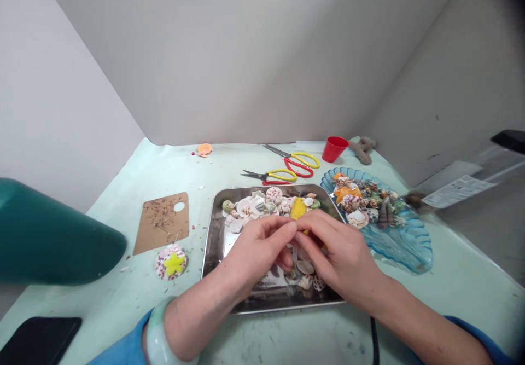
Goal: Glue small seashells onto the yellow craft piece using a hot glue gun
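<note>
— How are the left grip (260, 244) and right grip (344, 250) set?
— Both are pinched together, tip to tip, over the metal tray (208, 233); whether anything is grasped cannot be told.
— And the shells (245, 207)?
— They are scattered in the tray, beyond and beneath both grips.
— What might go wrong?
— Any small piece pinched there could be lost among them through slackened pressure.
</note>
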### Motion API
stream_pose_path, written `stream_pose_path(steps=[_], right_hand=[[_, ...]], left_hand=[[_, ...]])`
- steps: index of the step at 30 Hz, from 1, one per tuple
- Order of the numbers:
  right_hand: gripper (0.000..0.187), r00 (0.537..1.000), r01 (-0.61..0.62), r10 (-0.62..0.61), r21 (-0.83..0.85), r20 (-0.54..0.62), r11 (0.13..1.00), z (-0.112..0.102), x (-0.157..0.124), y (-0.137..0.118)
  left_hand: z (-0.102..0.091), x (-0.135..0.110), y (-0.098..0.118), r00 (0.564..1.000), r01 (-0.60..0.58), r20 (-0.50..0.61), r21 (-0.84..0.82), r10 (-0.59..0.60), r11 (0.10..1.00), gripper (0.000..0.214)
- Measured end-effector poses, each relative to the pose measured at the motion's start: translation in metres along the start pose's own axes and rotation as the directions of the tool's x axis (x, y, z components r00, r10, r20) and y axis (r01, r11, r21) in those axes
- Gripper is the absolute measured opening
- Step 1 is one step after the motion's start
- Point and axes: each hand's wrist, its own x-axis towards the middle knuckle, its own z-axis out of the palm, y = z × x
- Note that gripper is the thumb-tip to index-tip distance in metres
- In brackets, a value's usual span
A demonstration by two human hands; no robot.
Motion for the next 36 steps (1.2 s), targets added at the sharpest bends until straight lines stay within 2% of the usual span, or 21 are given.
stream_pose_path(steps=[11, 19, 27, 36], right_hand=[[0.014, 0.996, -0.054, 0.058, -0.053, 0.069, 0.997, 0.0003, 0.0014, -0.0009], [0.01, 0.999, -0.044, 0.044, -0.013, 0.016, 0.999, 0.0005, -0.0013, -0.0005], [0.008, 0.998, -0.052, 0.052, 0.0, 0.024, 0.999, 0.001, -0.001, 0.0006], [0.009, 0.999, -0.034, 0.034, -0.006, 0.01, 0.999, 0.0024, -0.0014, 0.0006]], left_hand=[[0.0012, 0.0008, 0.0, 0.999, 0.038, -0.019, 0.031, -0.038, 0.999, 0.027], [-0.0017, 0.0011, -0.0033, 1.0, 0.014, 0.026, 0.017, -0.014, 1.0, 0.029], [-0.0015, 0.0009, -0.0033, 0.999, 0.01, 0.041, -0.003, -0.01, 1.0, 0.03], [0.0003, -0.0006, -0.0004, 0.999, 0.037, 0.01, 0.018, -0.037, 0.999, 0.027]])
